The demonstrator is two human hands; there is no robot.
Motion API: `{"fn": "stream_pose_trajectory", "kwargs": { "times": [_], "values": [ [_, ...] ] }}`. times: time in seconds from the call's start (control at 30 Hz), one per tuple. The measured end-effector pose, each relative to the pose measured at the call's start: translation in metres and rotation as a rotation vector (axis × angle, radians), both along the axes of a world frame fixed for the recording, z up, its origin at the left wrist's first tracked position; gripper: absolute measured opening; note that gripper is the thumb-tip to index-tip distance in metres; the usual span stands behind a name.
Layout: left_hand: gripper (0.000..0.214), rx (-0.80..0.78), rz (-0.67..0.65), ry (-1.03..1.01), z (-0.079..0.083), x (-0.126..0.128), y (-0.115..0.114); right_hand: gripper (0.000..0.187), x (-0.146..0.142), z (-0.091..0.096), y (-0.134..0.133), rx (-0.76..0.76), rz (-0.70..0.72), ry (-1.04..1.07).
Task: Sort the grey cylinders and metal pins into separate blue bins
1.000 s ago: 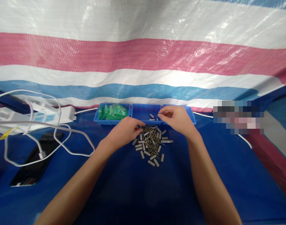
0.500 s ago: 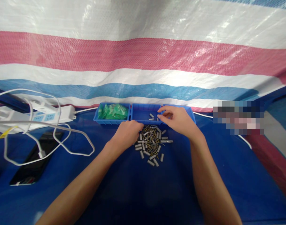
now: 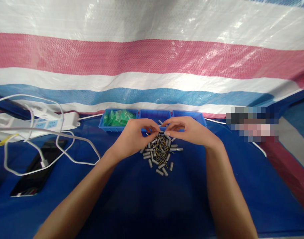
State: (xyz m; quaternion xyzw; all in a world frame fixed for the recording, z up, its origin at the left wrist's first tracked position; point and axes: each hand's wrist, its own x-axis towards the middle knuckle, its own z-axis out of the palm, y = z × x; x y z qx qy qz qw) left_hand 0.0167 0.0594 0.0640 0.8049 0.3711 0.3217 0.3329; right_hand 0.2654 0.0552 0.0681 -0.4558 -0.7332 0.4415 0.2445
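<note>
My left hand (image 3: 137, 134) and my right hand (image 3: 190, 131) meet fingertip to fingertip above the far side of a pile. Both are closed in a pinch on a small, thin metal piece (image 3: 162, 126) spanning the gap between them; its exact kind is too small to make out. Below lies the pile of grey metal cylinders and thin brass-coloured pins (image 3: 161, 152), partly covered by my fingers. Just behind stands a blue middle bin (image 3: 154, 114), where a small grey cylinder (image 3: 160, 122) shows beyond my fingertips.
A blue left bin (image 3: 101, 125) holds green plastic bags (image 3: 120, 118). The blue right bin (image 3: 191, 115) is partly behind my right hand. Leftward lie a white power strip (image 3: 71, 120), looped white cables (image 3: 79, 163) and a black phone-like slab (image 3: 33, 176). Striped sheeting (image 3: 152, 56) hangs behind.
My left hand has risen from the pile's left side and moved right. My right hand has come from above the bins toward it, and their fingertips now meet in a pinch.
</note>
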Motion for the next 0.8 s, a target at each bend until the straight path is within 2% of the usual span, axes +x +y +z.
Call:
{"fn": "stream_pose_trajectory", "kwargs": {
  "times": [0.17, 0.37, 0.7, 0.8],
  "values": [
    [0.014, -0.174, 0.007, -0.240, -0.003, 0.002, 0.001, 0.026, 0.006, 0.005, -0.002, -0.059, 0.001, 0.035],
    [0.019, -0.279, 0.012, -0.291, -0.002, 0.002, 0.001, 0.026, 0.004, 0.013, -0.007, -0.052, 0.005, 0.021],
    [0.020, -0.315, 0.003, -0.290, -0.007, 0.004, 0.000, 0.028, -0.002, 0.015, -0.007, -0.025, 0.006, 0.018],
    [0.018, -0.235, 0.035, -0.235, -0.006, 0.005, 0.001, 0.028, 0.004, 0.015, -0.007, 0.014, -0.044, 0.003]
  ]
}}
